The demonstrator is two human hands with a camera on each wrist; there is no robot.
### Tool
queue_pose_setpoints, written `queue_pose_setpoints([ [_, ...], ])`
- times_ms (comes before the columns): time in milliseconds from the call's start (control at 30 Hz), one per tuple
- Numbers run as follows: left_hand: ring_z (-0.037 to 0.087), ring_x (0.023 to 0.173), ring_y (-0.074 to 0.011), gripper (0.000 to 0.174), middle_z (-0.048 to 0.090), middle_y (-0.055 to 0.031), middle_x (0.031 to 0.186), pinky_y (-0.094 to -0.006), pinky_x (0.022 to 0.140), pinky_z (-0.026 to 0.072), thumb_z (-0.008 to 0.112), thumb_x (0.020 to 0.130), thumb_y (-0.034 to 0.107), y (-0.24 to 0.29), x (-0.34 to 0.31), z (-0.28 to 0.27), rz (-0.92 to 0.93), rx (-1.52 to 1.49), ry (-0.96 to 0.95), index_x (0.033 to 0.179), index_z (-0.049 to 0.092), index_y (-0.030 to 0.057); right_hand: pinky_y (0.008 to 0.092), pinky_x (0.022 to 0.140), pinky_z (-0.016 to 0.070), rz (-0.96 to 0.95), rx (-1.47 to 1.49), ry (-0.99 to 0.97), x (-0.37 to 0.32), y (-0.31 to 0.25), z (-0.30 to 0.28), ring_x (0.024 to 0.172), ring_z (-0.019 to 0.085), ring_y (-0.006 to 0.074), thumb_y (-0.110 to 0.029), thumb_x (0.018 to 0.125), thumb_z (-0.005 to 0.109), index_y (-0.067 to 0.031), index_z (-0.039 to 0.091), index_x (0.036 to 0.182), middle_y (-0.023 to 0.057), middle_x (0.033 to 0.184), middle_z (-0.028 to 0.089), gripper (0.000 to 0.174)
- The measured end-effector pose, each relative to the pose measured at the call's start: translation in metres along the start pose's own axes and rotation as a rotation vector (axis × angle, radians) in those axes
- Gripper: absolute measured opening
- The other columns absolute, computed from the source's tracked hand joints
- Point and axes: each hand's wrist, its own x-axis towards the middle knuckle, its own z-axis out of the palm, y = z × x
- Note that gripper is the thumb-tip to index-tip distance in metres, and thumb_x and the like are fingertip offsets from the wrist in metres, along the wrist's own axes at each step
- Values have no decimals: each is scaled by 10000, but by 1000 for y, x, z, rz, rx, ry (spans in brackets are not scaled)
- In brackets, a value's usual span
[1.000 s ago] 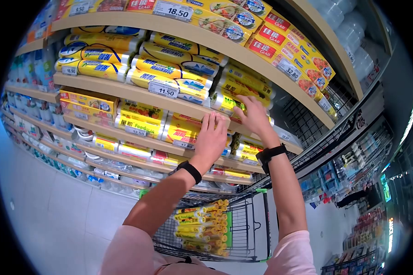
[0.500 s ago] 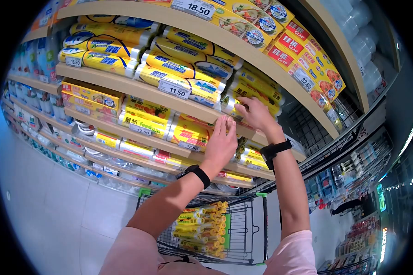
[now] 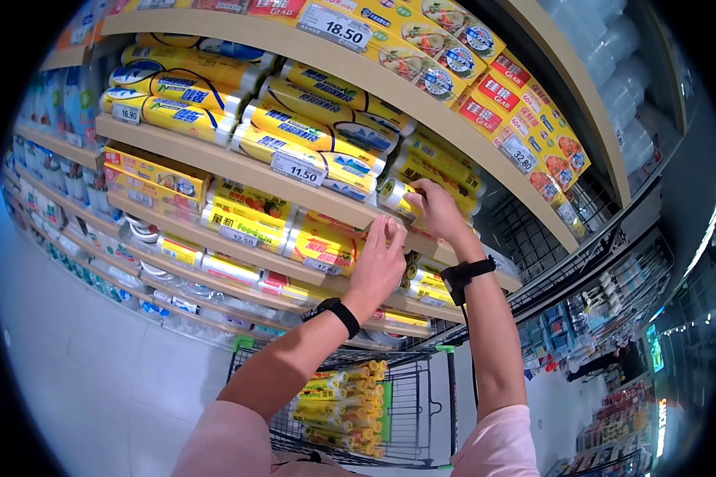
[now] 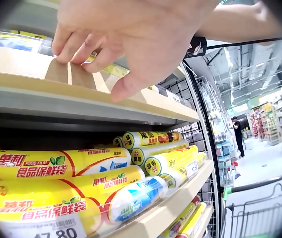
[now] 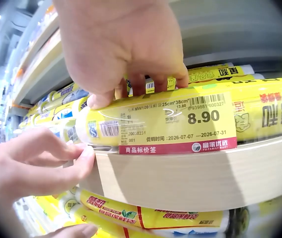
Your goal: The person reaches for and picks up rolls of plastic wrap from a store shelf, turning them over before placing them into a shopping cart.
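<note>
In the right wrist view, my right hand (image 5: 126, 49) reaches down over a yellow roll of food bags (image 5: 260, 119) lying at the front of a shelf. Its fingers curl behind the roll, with the thumb at the left end. A price label (image 5: 178, 124) marked 8.90 covers part of the roll's front. My left hand (image 3: 376, 266) is just left of and below the right one, fingers bent, fingertips at the wooden shelf edge (image 5: 180, 178). The left wrist view shows that hand (image 4: 131, 39) over the shelf edge, holding nothing. More yellow rolls (image 3: 441, 165) lie behind the gripped one.
Below my arms stands a wire shopping cart (image 3: 441, 459) with several yellow rolls (image 3: 326, 405) stacked in it. Larger wrap rolls (image 3: 314, 143) fill the shelf to the left. Boxes of wrap (image 3: 497, 102) line the shelf above. A person (image 4: 238, 135) stands far down the aisle.
The head view has shifted slightly. My right hand stays at the roll, its fingers now farther behind it. The left fingers, straighter before, are now more bent at the shelf edge.
</note>
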Motion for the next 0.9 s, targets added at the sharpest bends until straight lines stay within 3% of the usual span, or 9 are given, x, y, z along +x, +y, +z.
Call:
queue_pose_setpoints([
  [200, 523, 1271, -412, 477, 576, -239, 1305, -472, 1188, 296, 535, 868, 136, 1, 0, 2, -11, -11, 5, 1262, 594, -128, 397, 843, 513, 7, 189, 10, -6, 1, -18, 994, 671, 322, -262, 958, 666, 49, 545, 1269, 241, 1089, 679, 455],
  [300, 524, 1271, -410, 482, 577, -239, 1307, -469, 1186, 299, 530, 870, 134, 2, 0, 5, -19, -25, 13, 1267, 588, -133, 378, 833, 509, -103, 333, 145, -7, 13, -15, 942, 662, 287, -223, 938, 693, 53, 545, 1301, 224, 1091, 676, 480],
  [400, 521, 1275, -408, 487, 575, -240, 1307, -467, 1184, 303, 531, 869, 134, 4, -3, 7, -24, -32, 22, 1271, 583, -137, 364, 833, 505, -164, 271, 143, -10, 19, -28, 900, 638, 288, -195, 910, 722, 46, 553, 1320, 205, 1086, 662, 504],
  [533, 507, 1289, -405, 498, 564, -241, 1313, -467, 1182, 309, 544, 860, 132, 4, 0, 5, -40, -34, -3, 1275, 576, -141, 337, 852, 504, -130, 126, 138, -31, -16, -59, 927, 623, 288, -153, 867, 753, 27, 585, 1289, 165, 1094, 620, 489],
  [633, 513, 1278, -408, 435, 580, -219, 1311, -484, 1179, 298, 558, 859, 139, 6, -2, 6, -45, 0, 29, 1211, 644, -101, 309, 906, 507, -201, 57, 209, -45, -19, -68, 1017, 638, 234, -49, 859, 732, 30, 571, 1266, 131, 1131, 612, 445],
  [733, 522, 1265, -409, 414, 590, -210, 1307, -487, 1176, 295, 562, 860, 141, 7, -1, 12, -65, 4, 66, 1179, 669, -100, 357, 869, 508, -218, 85, 358, -62, -13, -72, 968, 642, 289, -79, 835, 769, 10, 563, 1217, 159, 1112, 609, 443],
  [867, 517, 1272, -418, 410, 586, -219, 1308, -483, 1175, 294, 556, 864, 136, 11, 0, 13, -76, -2, 83, 1159, 664, -127, 367, 943, 510, -179, 251, 458, -90, -3, -86, 1064, 665, 270, -45, 838, 761, 2, 539, 1234, 161, 1130, 674, 456],
  [900, 496, 1303, -421, 432, 566, -238, 1334, -470, 1187, 284, 554, 865, 120, 11, 0, 12, -90, -40, 35, 1212, 628, -126, 360, 960, 510, -159, 252, 481, -98, 0, -91, 1088, 666, 259, -21, 831, 756, 6, 541, 1238, 154, 1139, 690, 460],
])
